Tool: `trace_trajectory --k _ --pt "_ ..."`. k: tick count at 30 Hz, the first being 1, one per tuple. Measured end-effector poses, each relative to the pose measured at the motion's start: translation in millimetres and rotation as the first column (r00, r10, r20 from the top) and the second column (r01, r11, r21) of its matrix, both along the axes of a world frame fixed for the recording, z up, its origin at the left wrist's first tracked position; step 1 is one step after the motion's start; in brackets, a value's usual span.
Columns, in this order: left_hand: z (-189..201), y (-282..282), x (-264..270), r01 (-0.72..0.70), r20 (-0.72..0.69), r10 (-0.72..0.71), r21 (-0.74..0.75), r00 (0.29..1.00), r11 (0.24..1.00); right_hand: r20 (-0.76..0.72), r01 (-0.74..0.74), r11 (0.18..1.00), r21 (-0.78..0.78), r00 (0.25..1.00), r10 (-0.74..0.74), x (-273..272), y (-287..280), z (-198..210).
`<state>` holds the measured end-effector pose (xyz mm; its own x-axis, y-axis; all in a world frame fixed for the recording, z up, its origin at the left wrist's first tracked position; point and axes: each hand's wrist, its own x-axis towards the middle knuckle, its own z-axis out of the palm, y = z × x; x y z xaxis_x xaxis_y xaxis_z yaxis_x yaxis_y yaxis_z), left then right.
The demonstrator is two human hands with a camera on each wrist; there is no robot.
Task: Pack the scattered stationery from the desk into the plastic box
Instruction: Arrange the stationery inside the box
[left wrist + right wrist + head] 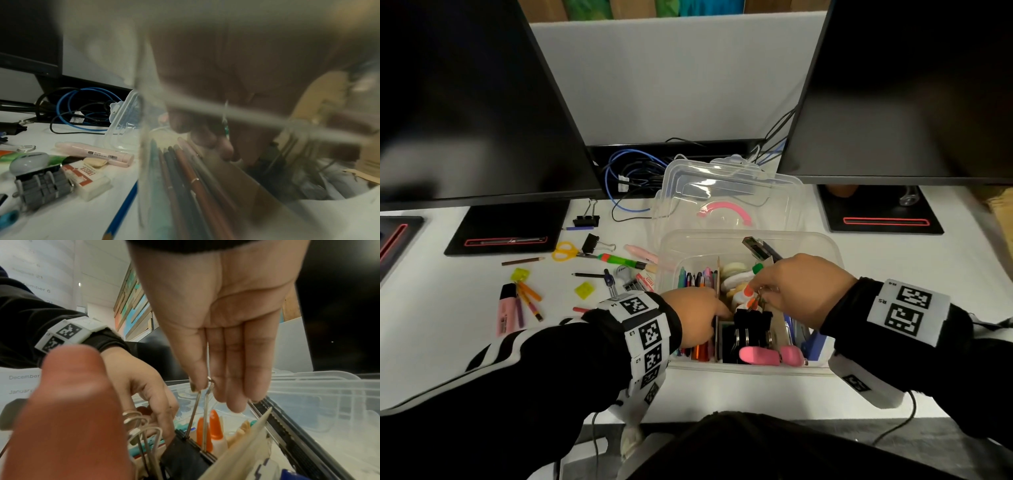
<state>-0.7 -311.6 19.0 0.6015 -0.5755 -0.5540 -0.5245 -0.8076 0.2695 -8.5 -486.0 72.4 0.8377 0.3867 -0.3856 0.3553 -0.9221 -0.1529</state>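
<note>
The clear plastic box (835, 254) stands open at the desk's centre, its lid (722, 192) leaning behind. Inside are pens, glue bottles (214, 421), tape rolls and black binder clips. My right hand (758, 294) is over the box and pinches the wire handle of a black binder clip (185, 457) between its fingertips (195, 384). My left hand (719, 318) reaches in from the left, fingers curled over the cardboard divider (717, 291). Through the box wall the left wrist view shows that hand (211, 142) only blurred.
Loose stationery lies left of the box: yellow scissors (566, 253), two binder clips (592, 242), a green marker (619, 261), a pink highlighter (504, 310), an eraser (86, 177), pencils. Two monitors overhang the desk's back. Cables (633, 171) lie behind the lid.
</note>
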Motion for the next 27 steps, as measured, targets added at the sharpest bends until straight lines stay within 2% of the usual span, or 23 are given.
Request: trace_trajectory --k 5,12,18,22,27 --pt "-0.3 -1.5 -0.9 -0.014 -0.010 0.014 -0.005 1.000 1.000 0.001 0.036 0.999 0.000 0.999 -0.036 2.0 -2.2 -1.8" --pt "-1.2 -0.5 -1.1 -0.011 0.027 0.012 -0.035 1.000 0.999 -0.089 -0.052 0.999 0.001 0.995 0.052 -8.5 -1.3 3.8" --pt "-1.6 4.5 1.0 -0.004 0.026 0.006 -0.041 1.000 0.999 -0.109 -0.123 0.992 -0.015 0.987 0.120 -17.4 -3.7 6.8" --pt "-4.6 2.8 1.1 0.022 -0.001 -0.022 0.053 1.000 0.998 -0.096 -0.162 0.985 -0.052 0.983 0.156 -21.3 -0.6 4.0" --pt "-5.8 -3.0 2.1 -0.027 -0.025 0.028 0.033 0.999 0.999 -0.011 -0.107 0.990 -0.088 0.994 0.106 -18.8 -2.8 2.7"
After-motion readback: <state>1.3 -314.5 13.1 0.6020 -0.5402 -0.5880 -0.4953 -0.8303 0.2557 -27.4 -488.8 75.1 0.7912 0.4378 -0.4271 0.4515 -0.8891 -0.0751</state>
